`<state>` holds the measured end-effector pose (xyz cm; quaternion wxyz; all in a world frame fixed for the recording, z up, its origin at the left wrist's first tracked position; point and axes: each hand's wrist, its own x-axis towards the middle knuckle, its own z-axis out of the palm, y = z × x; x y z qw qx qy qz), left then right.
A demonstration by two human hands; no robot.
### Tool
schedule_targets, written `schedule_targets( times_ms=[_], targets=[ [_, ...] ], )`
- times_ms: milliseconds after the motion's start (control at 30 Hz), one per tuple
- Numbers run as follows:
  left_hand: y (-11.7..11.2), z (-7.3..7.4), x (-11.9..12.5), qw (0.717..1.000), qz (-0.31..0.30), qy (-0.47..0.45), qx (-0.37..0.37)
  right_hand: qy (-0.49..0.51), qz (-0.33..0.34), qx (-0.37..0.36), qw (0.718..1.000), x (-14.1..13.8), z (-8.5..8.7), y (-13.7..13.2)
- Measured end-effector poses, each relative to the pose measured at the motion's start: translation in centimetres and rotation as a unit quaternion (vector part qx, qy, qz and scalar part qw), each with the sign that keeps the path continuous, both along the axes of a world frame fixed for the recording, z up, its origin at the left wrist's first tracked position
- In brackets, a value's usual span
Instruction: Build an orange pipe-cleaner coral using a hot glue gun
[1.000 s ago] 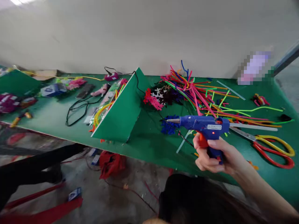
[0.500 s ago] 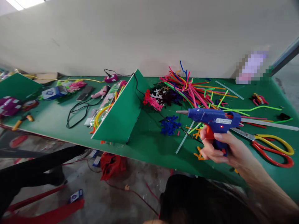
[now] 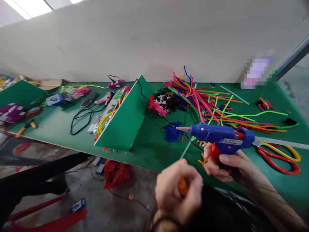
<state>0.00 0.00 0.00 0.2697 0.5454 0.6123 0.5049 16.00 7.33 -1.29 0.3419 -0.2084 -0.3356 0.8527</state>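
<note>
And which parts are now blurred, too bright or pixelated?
Head view: the left hand looks soft, perhaps from motion; the blue glue gun has clearer edges. Head view: upper-left lights are washed out. Head view: a patch at right is pixelated.

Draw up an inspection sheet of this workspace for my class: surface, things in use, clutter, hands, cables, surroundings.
Surface: green table, strewn with craft pieces.
Things in use: blue glue gun, small red light showing; orange piece, shape mostly hidden.
Clutter: heaped coloured stems, blue piece near the nozzle, scissors with red and yellow handles.
Hands: right hand grips the glue gun; left hand is curled around the orange piece.
Cables: black cord over the green panel; yellow cable toward the back; black loop left of the panel.
Surroundings: pale wall behind; red bag on the floor.
</note>
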Motion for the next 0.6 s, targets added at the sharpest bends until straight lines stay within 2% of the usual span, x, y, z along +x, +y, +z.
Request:
schedule_targets(
  times_ms=[100,167,400,600],
  targets=[
    [4.4,0.7,-0.3,0.999,-0.021,-0.043,-0.018,-0.021,-0.016,-0.008,1.0,0.0,0.4,-0.3],
    [5.9,0.8,-0.1,0.995,-0.043,-0.083,-0.039,-0.038,-0.028,-0.009,0.999,0.0,0.5,-0.4],
    [5.8,-0.3,0.9,0.966,-0.067,-0.223,-0.108,-0.062,-0.041,0.002,0.997,-0.1,0.3,-0.8],
    [5.9,-0.6,1.0,0.959,-0.049,-0.264,-0.088,-0.035,-0.043,-0.026,0.998,-0.2,0.5,-0.9]
  ],
)
